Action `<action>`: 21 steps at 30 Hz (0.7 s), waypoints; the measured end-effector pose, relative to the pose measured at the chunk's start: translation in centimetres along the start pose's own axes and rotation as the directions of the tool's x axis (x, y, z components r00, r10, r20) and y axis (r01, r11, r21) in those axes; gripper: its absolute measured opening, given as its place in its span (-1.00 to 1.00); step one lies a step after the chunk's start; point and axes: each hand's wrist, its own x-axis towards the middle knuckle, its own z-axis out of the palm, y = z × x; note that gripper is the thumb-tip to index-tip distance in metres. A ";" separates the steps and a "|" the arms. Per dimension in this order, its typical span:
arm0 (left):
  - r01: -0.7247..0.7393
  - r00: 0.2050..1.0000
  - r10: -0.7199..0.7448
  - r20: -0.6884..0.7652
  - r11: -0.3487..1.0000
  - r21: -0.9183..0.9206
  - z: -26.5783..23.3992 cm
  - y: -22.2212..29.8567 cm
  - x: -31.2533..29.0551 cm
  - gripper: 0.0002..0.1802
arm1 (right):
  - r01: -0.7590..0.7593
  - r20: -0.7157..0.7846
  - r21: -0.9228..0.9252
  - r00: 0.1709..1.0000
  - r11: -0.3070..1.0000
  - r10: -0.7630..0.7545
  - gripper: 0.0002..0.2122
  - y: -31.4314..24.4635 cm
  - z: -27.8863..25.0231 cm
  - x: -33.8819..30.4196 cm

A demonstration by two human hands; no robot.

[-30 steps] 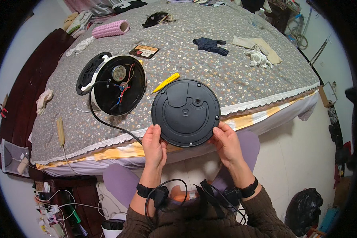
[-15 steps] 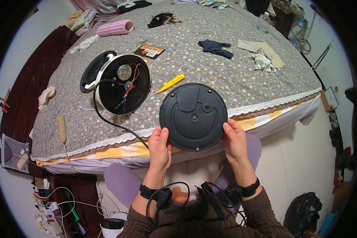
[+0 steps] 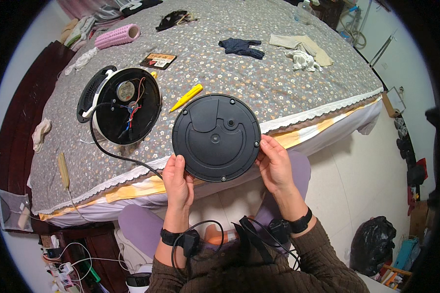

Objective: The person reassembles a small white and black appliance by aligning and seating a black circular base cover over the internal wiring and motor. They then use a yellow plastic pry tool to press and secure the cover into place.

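Observation:
A round black plastic base cover [image 3: 215, 156] is held up in front of me at the bed's near edge, its moulded face and small screw holes showing. My left hand [image 3: 178, 179] grips its lower left rim, thumb on top. At its right rim, my right hand [image 3: 275, 165] pinches the edge. To the left on the bed lies an opened fan [image 3: 144, 119], its black hollow base facing up with a round silver motor [image 3: 126, 91] and red, blue and brown wires inside. A black power cord [image 3: 117, 157] runs from it toward my left hand. Beyond the cover rests a yellow screwdriver-like tool [image 3: 187, 97].
The floral bedspread [image 3: 195, 63] carries a flat dark box [image 3: 158, 61], a pink foam roller [image 3: 117, 36], a navy garment [image 3: 241, 48] and cream cloth [image 3: 298, 45]. A black plastic bag [image 3: 373, 244] sits on the floor at right. Cables [image 3: 78, 254] tangle at lower left.
The bed and its objects have shifted left in view. The cover has turned slightly clockwise and appears a little larger, still held by both hands.

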 end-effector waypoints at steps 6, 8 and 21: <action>0.000 1.000 0.001 0.001 1.000 -0.015 0.2 0.0 0.0 -0.76 | -0.025 0.012 0.043 1.000 0.999 0.025 -0.78 0.1 -0.1 0.2; 0.006 1.000 -0.006 -0.005 1.000 -0.017 0.2 -0.1 0.0 -0.75 | -0.034 0.023 0.059 0.999 0.998 0.033 -0.77 0.2 -0.3 0.2; 0.039 0.999 -0.039 -0.002 0.998 -0.052 -0.1 -0.1 -0.2 -0.77 | -0.032 0.020 0.026 0.999 0.999 0.031 -0.76 0.5 -0.8 0.1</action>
